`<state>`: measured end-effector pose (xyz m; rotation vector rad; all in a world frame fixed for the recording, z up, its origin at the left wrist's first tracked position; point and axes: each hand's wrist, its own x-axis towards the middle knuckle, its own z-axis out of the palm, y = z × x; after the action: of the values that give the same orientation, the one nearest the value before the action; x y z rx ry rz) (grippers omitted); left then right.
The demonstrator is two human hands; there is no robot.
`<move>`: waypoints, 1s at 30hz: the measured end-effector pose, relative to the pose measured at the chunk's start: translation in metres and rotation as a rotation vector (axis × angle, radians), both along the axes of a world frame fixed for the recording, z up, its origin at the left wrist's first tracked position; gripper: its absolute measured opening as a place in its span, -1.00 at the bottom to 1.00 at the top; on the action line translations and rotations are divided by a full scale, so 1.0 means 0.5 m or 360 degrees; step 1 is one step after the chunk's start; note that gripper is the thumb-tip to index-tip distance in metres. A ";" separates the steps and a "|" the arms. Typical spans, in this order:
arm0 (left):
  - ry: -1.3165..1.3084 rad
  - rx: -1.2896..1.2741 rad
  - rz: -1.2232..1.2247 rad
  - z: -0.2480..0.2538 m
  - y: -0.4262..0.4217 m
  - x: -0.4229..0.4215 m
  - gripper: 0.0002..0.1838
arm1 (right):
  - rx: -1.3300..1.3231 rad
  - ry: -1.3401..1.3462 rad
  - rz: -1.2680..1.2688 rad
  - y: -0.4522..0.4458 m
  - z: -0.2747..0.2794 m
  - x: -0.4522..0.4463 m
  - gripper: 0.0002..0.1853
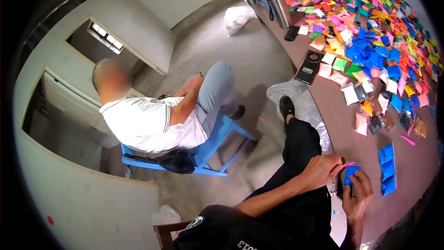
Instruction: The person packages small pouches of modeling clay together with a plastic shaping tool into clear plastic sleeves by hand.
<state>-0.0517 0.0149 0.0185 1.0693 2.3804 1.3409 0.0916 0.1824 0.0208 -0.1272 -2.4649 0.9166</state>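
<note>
My left hand is closed on a slim pink plastic tool, whose tip points toward a blue packet. My right hand holds that packet near the table's edge, its fingers bent over the lower end. The tool's tip lies close to the packet's upper end; whether they touch I cannot tell. Just right of my hands, a strip of joined blue packets lies on the brown table. A similar pink tool rests farther up the table.
A large heap of small coloured packets covers the far table. Along its edge stand a steel flask and a dark phone. A person sits on a blue chair to the left. Clear plastic sheeting lies by my foot.
</note>
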 end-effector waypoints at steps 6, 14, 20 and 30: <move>0.0382 -0.0273 -0.0168 -0.027 0.049 -0.006 -0.89 | 0.0089 0.0116 0.0008 0.001 0.002 0.002 -0.68; 0.0586 0.0046 -0.0282 -0.009 0.077 -0.012 -0.91 | 0.0265 0.0156 -0.0009 -0.002 0.018 -0.001 -0.72; 0.0559 -0.0102 -0.0037 0.022 0.041 -0.035 -0.92 | 0.0297 0.0172 -0.0022 -0.004 0.007 0.009 -0.72; -0.0247 0.0381 0.0147 0.046 -0.087 0.028 -0.80 | 0.0224 0.0175 -0.0080 -0.013 0.015 0.011 -0.71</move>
<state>-0.0376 -0.0284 0.0414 0.8817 2.2232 1.7095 0.0973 0.1757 0.0285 -0.0873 -2.4035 0.7076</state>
